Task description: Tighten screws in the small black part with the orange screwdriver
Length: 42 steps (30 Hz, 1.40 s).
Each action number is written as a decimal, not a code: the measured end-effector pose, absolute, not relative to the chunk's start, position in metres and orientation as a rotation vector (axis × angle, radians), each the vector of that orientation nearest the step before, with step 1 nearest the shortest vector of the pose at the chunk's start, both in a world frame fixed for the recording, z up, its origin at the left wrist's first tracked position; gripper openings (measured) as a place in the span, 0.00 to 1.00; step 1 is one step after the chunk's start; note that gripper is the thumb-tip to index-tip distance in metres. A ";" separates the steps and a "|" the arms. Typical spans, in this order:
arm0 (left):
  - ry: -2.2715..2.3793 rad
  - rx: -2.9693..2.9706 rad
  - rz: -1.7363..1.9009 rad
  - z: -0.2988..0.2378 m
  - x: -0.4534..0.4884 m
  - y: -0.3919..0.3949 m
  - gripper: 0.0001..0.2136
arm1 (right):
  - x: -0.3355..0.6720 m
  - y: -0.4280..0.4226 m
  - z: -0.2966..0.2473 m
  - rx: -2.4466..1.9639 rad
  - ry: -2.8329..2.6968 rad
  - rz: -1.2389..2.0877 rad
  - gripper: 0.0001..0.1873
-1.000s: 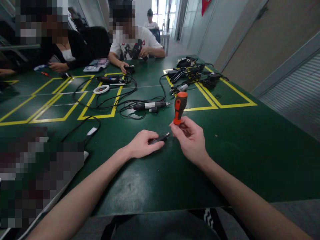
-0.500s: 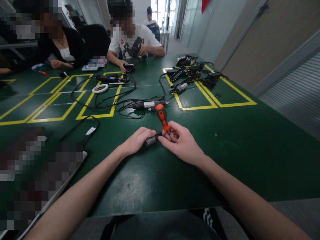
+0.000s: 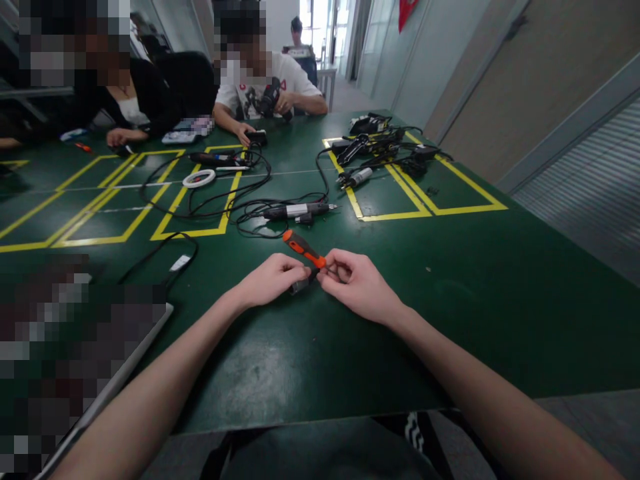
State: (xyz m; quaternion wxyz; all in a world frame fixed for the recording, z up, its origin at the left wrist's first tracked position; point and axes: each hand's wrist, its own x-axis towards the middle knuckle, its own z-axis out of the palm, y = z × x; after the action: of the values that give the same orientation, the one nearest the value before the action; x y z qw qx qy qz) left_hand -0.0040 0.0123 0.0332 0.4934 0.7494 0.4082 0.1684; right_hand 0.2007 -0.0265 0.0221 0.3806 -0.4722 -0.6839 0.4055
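My left hand [image 3: 273, 280] is closed around a dark grey cylindrical part [image 3: 299, 287], low over the green table [image 3: 320, 360]. Its black end points toward my other hand. My right hand [image 3: 359, 285] pinches an orange and dark grey screwdriver [image 3: 304, 249] near the lower end of its handle, and the handle leans up and to the left. The screwdriver's shaft and tip are hidden by my fingers, so whether it touches the part cannot be told. Just beyond my hands lies a grey and black pen-shaped tool [image 3: 295, 211] with a cable.
Cables and black devices [image 3: 383, 143] lie at the back right among yellow tape outlines. A white ring [image 3: 199, 179] and another corded tool [image 3: 215, 159] are at the back left. A pixelated flat object [image 3: 135, 360] fills the near left. Across the table, a person [image 3: 270, 87] holds a black power tool.
The screwdriver's handle has tipped over to the left, from nearly upright to a strong slant. My hands have stayed nearly in place around the part.
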 end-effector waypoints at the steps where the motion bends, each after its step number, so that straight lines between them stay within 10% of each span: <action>1: 1.005 1.797 0.432 0.032 -0.004 0.013 0.17 | 0.201 -0.026 0.022 -1.208 -1.717 1.037 0.07; 42: 1.039 1.814 0.591 0.007 -0.003 0.016 0.20 | 0.201 -0.026 0.025 -0.999 -1.491 1.116 0.16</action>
State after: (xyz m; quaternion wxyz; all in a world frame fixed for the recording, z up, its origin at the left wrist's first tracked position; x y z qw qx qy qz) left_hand -0.0033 0.0158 0.0074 0.4660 0.7389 0.4232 0.2406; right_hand 0.2014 -0.0262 0.0252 0.4915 -0.4117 -0.6143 0.4600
